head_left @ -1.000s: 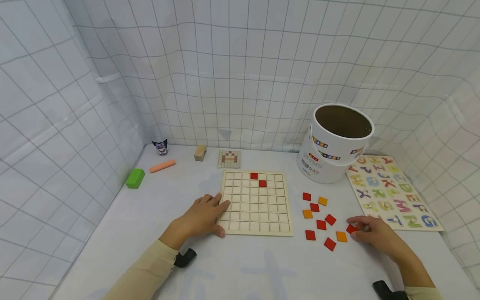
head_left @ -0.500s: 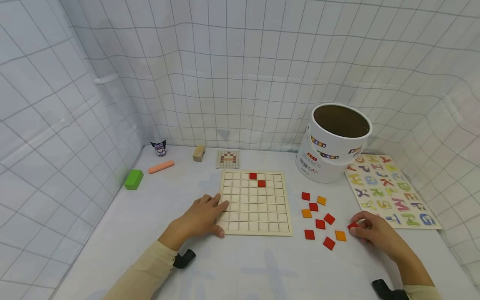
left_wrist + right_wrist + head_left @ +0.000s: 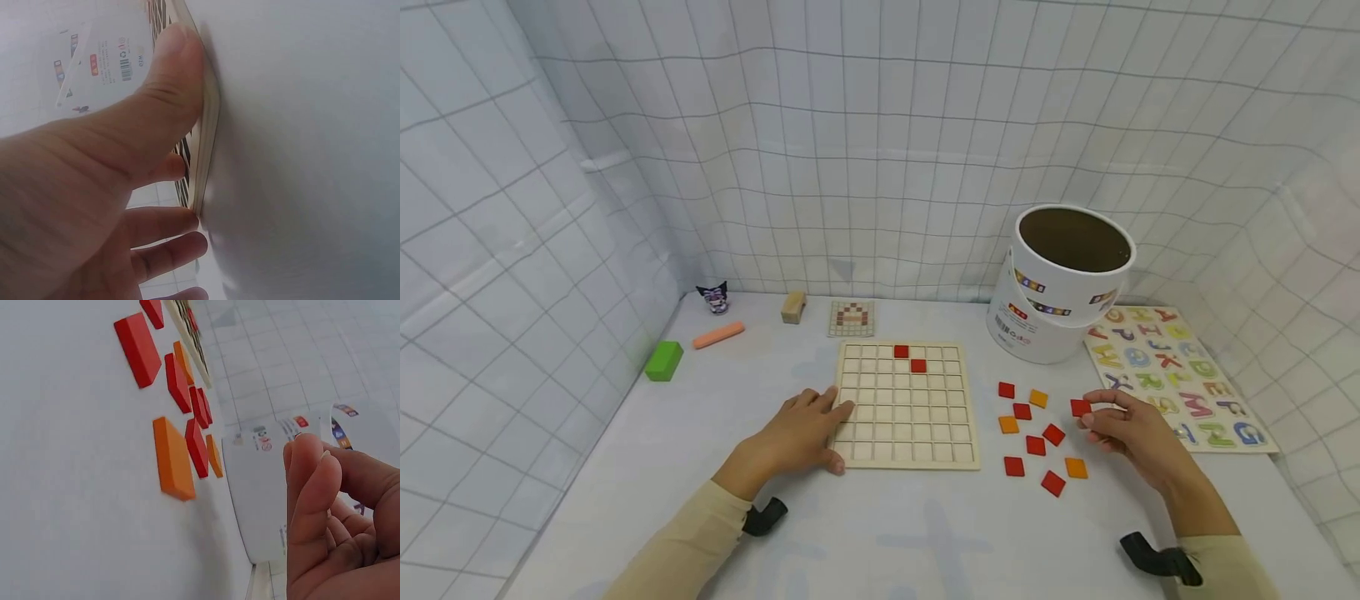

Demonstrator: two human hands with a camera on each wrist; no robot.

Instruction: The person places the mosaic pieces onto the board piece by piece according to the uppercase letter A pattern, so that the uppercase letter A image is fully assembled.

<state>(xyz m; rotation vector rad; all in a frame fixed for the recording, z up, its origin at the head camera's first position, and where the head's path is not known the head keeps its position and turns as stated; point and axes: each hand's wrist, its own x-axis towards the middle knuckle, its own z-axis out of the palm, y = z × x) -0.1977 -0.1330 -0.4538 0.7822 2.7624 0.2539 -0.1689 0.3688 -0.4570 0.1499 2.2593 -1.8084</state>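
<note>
In the head view a square wooden grid board lies mid-table, with two red tiles set in its upper cells, one of them this red tile. My left hand rests at the board's left edge, its thumb against the rim in the left wrist view. Raised over the table at right, my right hand pinches a red square tile between thumb and fingers. The fingertips hide that tile in the right wrist view. Several loose red and orange tiles, including an orange tile, lie between board and hand.
Behind the tiles stands a white bucket, beside an alphabet board at right. Along the back lie a small pattern card, a wooden block, an orange stick, a small figurine and a green block.
My right hand has lifted the red tile off the table and moved it up and slightly left. The left hand keeps its place on the board while the view shifts slightly.
</note>
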